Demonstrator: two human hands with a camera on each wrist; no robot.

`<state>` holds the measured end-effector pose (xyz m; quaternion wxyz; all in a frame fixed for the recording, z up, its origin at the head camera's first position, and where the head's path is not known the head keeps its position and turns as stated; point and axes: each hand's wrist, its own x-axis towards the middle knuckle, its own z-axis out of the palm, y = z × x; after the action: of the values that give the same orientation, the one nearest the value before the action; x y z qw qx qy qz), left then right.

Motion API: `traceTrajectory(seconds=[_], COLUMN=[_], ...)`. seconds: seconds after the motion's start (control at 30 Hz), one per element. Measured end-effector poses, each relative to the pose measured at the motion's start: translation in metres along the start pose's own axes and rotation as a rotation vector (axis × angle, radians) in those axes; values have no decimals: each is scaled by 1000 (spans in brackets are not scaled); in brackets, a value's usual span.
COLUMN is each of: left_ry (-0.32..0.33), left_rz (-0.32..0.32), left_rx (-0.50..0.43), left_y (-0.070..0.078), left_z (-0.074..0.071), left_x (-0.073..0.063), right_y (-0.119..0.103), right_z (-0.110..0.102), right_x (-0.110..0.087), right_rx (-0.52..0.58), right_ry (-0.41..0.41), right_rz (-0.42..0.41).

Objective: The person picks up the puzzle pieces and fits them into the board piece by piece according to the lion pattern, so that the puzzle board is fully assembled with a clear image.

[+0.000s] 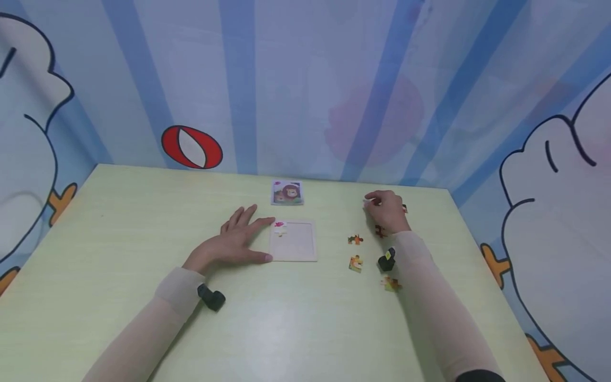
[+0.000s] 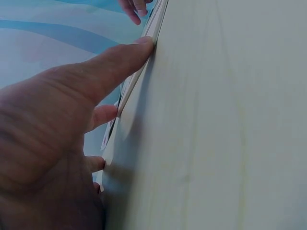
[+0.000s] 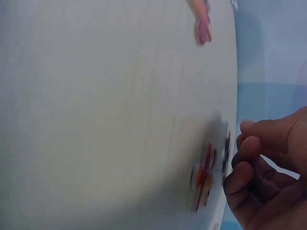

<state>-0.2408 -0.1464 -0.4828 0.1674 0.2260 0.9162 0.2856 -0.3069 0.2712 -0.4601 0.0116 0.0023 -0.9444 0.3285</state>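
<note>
Pinching pale piece (image 1: 367, 202) with right hand (image 1: 387, 211), upper right; worth bracing tray (image 1: 298, 246) mid-frame with spread fingers of left hand (image 1: 235, 244).

The tray (image 1: 298, 244) looks matt, the wood-grained tabletop (image 1: 286, 323) faintly glossy.

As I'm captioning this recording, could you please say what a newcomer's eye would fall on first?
Probably the red-and-white oval on the striped backdrop, left of centre. Next, perhaps, the left hand, spread at the left edge of the central puzzle tray, and the right hand among puzzle pieces on the right.
</note>
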Motion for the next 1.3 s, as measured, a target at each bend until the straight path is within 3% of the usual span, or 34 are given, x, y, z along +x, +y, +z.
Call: traceTrajectory(seconds=[0.5, 0.9, 1.07, 1.3], left_ry=[8, -2, -1, 1], left_rz=[5, -16, -21, -16], left_rx=[14, 3, -2, -5], left_y=[0, 2, 2, 4], left_z=[1, 0, 0, -2], left_x=[2, 0, 1, -1], right_y=[22, 17, 15, 17], right_z=[-13, -12, -14, -19], right_x=[6, 6, 5, 3], right_rx=[-54, -81, -56, 20], right_ry=[-38, -55, -24, 8], right_rz=[78, 109, 124, 66])
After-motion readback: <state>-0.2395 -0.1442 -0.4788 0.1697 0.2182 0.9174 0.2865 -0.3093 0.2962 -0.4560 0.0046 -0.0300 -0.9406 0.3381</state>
